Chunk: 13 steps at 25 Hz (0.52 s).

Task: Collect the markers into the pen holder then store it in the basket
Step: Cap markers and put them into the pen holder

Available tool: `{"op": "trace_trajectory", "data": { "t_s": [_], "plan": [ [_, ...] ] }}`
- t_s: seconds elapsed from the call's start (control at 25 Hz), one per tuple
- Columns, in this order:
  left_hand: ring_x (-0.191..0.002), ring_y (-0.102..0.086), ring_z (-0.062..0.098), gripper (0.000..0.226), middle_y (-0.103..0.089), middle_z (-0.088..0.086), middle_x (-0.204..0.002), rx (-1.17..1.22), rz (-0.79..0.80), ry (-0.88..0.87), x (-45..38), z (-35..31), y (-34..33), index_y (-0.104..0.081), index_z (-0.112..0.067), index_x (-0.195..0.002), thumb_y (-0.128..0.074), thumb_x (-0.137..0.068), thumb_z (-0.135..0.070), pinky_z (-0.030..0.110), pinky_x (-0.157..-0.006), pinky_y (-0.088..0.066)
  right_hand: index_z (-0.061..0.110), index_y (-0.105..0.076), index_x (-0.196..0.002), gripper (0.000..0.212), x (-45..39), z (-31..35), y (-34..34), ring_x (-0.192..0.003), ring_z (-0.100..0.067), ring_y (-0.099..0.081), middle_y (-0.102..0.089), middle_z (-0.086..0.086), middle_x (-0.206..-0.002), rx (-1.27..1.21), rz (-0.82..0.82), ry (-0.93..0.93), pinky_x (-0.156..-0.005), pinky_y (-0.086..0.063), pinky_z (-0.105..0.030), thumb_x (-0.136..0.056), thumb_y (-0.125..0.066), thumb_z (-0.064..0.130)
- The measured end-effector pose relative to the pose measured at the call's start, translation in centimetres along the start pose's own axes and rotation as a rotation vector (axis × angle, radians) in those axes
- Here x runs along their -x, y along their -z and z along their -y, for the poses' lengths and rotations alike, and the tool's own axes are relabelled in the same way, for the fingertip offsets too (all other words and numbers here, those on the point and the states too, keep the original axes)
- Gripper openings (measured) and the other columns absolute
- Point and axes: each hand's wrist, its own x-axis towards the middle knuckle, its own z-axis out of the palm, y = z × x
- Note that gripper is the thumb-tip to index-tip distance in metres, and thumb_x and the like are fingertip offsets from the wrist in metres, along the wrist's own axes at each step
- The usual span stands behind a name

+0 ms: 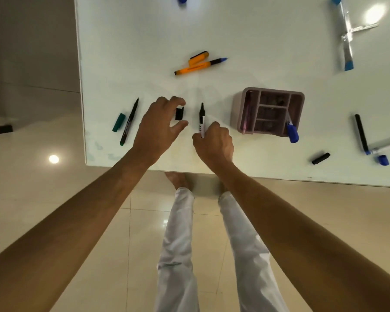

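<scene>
The white table (245, 41) fills the upper part of the view; I stand at its near edge, with my trouser legs (178, 244) and the tiled floor (54, 210) below it.

The pink pen holder (269, 110) stands on the table to the right of my hands. It is divided into several compartments. A blue-capped marker (291, 130) leans in its near right corner, cap end projecting over the rim.

My left hand (159, 129) hovers over the table with fingers and thumb curved into a wide C around a black cap (179, 113). I cannot tell whether the fingertips touch the cap.

My right hand (214, 143) grips the rear end of a black marker (202, 119). The marker is uncapped, tip pointing away from me, just beside the black cap.

Remaining items, all lying on the table:
- An orange marker (199, 65), uncapped, blue tip exposed, with its orange cap (199, 57) touching it, beyond my hands.
- A thin black pen (129, 121) with a green cap (119, 122) just beside it, left of my left hand.
- A black marker body (361, 132), a white marker (385, 146), a blue cap (383, 160) and a second black cap (320, 158), near the right edge.
</scene>
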Motion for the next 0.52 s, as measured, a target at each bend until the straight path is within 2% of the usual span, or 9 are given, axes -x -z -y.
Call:
{"op": "trace_trajectory", "data": {
  "t_s": [0.08, 0.2, 0.24, 0.32, 0.4, 0.44, 0.52],
  "plan": [
    [-0.098, -0.065, 0.026, 0.033, -0.064, 0.010, -0.112, -0.035, -0.020, 0.002, -0.8, -0.3, -0.9, -0.065, -0.019, -0.127, -0.074, -0.096, -0.028, 0.038, -0.086, -0.056, 0.005, -0.060, -0.109, 0.026, 0.4, -1.1, 0.9, -0.085, -0.030, -0.067, -0.066, -0.007, -0.095, -0.052, -0.009, 0.041, -0.074, -0.059, -0.043, -0.099, -0.059, 0.029],
    [-0.088, -0.069, 0.026, 0.021, -0.068, 0.009, -0.100, -0.033, -0.039, 0.053, -1.3, -0.6, -1.5, -0.070, -0.016, -0.113, -0.074, -0.095, -0.026, 0.041, -0.083, -0.058, 0.006, -0.061, -0.110, 0.020, 2.3, -2.9, 3.0, -0.073, -0.026, -0.071, -0.071, -0.002, -0.088, -0.126, 0.008, 0.174, -0.071, -0.064, -0.046, -0.104, -0.058, 0.025],
    [-0.085, -0.072, 0.025, 0.020, -0.073, 0.007, -0.097, 0.048, -0.049, 0.094, -1.2, -0.8, -1.5, -0.072, -0.015, -0.110, -0.076, -0.094, -0.026, 0.042, -0.083, -0.060, 0.007, -0.060, -0.114, 0.019, 3.1, -3.5, 3.8, -0.072, -0.023, -0.072, -0.070, 0.000, -0.088, -0.156, 0.011, 0.205, -0.071, -0.065, -0.046, -0.106, -0.059, 0.024],
    [-0.082, -0.079, 0.020, 0.022, -0.080, 0.005, -0.096, 0.459, -0.054, 0.336, -0.5, -1.7, -0.7, -0.075, -0.013, -0.109, -0.080, -0.092, -0.025, 0.039, -0.087, -0.064, 0.008, -0.061, -0.119, 0.021, 4.7, -4.4, 5.5, -0.075, -0.022, -0.074, -0.069, 0.003, -0.092, -0.226, -0.016, 0.260, -0.071, -0.066, -0.044, -0.107, -0.059, 0.025],
    [-0.090, -0.081, 0.025, 0.024, -0.082, 0.009, -0.099, 0.930, -0.023, 0.585, 0.1, -3.0, 0.6, -0.076, -0.009, -0.114, -0.080, -0.092, -0.019, 0.038, -0.095, -0.062, 0.009, -0.062, -0.123, 0.024, 5.9, -5.0, 6.9, -0.079, -0.021, -0.075, -0.068, 0.004, -0.098, -0.259, -0.044, 0.291, -0.072, -0.067, -0.043, -0.107, -0.060, 0.026],
    [-0.095, -0.081, 0.028, 0.025, -0.081, 0.012, -0.102, 1.065, 0.003, 0.622, 0.3, -3.5, 1.3, -0.075, -0.006, -0.117, -0.077, -0.094, -0.015, 0.037, -0.096, -0.062, 0.009, -0.063, -0.125, 0.026, 6.2, -5.2, 7.5, -0.080, -0.021, -0.075, -0.067, 0.005, -0.100, -0.261, -0.053, 0.301, -0.072, -0.067, -0.043, -0.107, -0.060, 0.027],
    [-0.093, -0.079, 0.025, 0.021, -0.079, 0.012, -0.102, 1.118, 0.078, 0.605, 0.9, -4.3, 2.4, -0.075, -0.004, -0.118, -0.068, -0.100, -0.012, 0.030, -0.088, -0.062, 0.009, -0.064, -0.128, 0.029, 6.6, -5.4, 8.5, -0.082, -0.021, -0.074, -0.065, 0.007, -0.104, -0.249, -0.071, 0.323, -0.072, -0.067, -0.041, -0.107, -0.060, 0.029]
  ]
}}
